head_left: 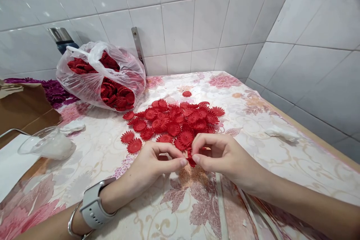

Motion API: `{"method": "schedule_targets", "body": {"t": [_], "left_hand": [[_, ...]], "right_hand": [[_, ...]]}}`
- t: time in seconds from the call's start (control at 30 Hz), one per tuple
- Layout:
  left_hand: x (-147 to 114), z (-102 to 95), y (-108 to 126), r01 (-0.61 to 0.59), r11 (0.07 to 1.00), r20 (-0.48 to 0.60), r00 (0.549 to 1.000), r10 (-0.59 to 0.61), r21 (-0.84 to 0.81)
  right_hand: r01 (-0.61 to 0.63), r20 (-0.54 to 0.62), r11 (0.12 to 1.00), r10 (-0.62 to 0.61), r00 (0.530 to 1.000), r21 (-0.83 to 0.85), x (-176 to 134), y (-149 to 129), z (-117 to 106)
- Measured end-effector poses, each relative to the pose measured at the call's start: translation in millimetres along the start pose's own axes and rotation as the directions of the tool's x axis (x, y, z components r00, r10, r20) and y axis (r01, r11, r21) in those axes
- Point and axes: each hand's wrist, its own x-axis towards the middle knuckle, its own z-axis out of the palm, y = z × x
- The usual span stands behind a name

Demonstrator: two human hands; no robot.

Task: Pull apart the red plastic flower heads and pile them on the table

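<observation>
I have a small red petal-edged piece [191,162] just in front of the near edge of a loose pile of similar red pieces [174,120]. The right hand [225,153] is clamped on it, thumb and index finger pinching it. On the left hand [150,165], thumb and index finger are together right beside the piece; I can't tell whether they also grip its edge. I see a pale-strapped watch [95,206] and a metal bracelet [73,221] on the left wrist.

Beyond the pile, one single red disc [186,93] lies by itself on the flower-patterned cover of the counter [261,172]. Up and to the left I have a translucent plastic bag [84,95] full of more red pieces, with a bottle [63,39] behind it. Farther left are purple pieces [56,92], a brown carton [28,108] and a clear cup [53,144] with whitish contents. White tiles [180,26] rise behind everything.
</observation>
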Motion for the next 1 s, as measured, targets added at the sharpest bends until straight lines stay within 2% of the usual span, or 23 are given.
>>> {"method": "schedule_targets", "body": {"t": [0.13, 0.33, 0.57, 0.77, 0.9, 1.0], "left_hand": [[0.6, 1.7, -0.8, 0.020, 0.999, 0.015, 1.000, -0.019, -0.041], [-0.3, 2.2, -1.1, -0.035, 0.999, -0.020, 0.999, 0.035, 0.008], [-0.3, 1.8, -1.6, -0.030, 0.999, -0.039, 0.999, 0.031, 0.024], [-1.1, 0.7, -2.1, -0.015, 1.000, 0.006, 1.000, 0.015, -0.006], [-0.3, -0.1, -0.6, -0.020, 0.998, -0.025, 0.999, 0.022, 0.062], [0.0, 0.4, 1.4, -0.009, 0.999, -0.025, 1.000, 0.011, 0.052]], "right_hand": [[-0.012, 0.009, 0.999, 0.011, 1.000, 0.042, -0.6, 0.6, 0.5], [-0.007, 0.006, 1.000, 0.006, 1.000, 0.008, -1.1, 1.6, -1.5], [-0.030, -0.007, 0.997, 0.029, 1.000, -0.069, 1.2, -0.3, -3.8], [-0.058, -0.015, 0.998, 0.058, 0.998, 0.015, 3.0, -0.2, -4.2], [-0.076, -0.005, 0.996, 0.076, 0.997, 0.048, 4.3, 0.9, -3.8], [-0.081, -0.010, 0.996, 0.082, 0.997, 0.026, 4.5, 0.3, -4.2]]}}
